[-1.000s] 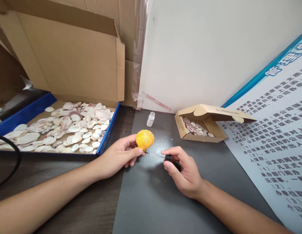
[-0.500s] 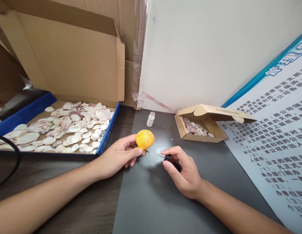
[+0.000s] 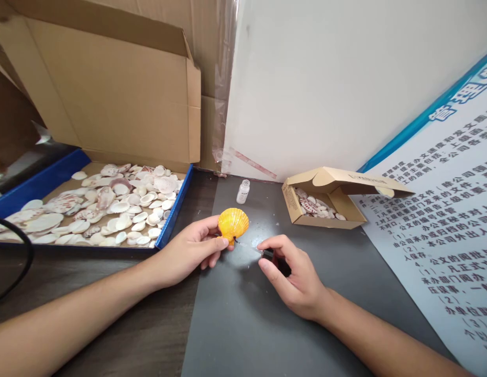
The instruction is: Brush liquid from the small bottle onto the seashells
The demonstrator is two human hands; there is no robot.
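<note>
My left hand (image 3: pixel 190 250) pinches an orange scallop shell (image 3: pixel 233 224) upright by its hinge, just above the grey mat (image 3: pixel 267 314). My right hand (image 3: pixel 292 275) is closed on a small black-handled brush (image 3: pixel 273 256). Its thin tip points left and touches the shell's lower edge. A small clear bottle (image 3: pixel 243 191) without its cap stands on the mat behind the shell.
A blue-rimmed tray (image 3: pixel 173 220) with several pale shells lies at the left, a big cardboard box (image 3: pixel 110 89) behind it. A small open carton (image 3: pixel 330 201) of shells sits at the right, beside a printed poster (image 3: pixel 447 220). A black cable (image 3: pixel 15 262) loops at far left.
My right hand has slid a little to the left, bringing the brush tip up against the shell's lower edge. The left hand and shell have stayed nearly still.
</note>
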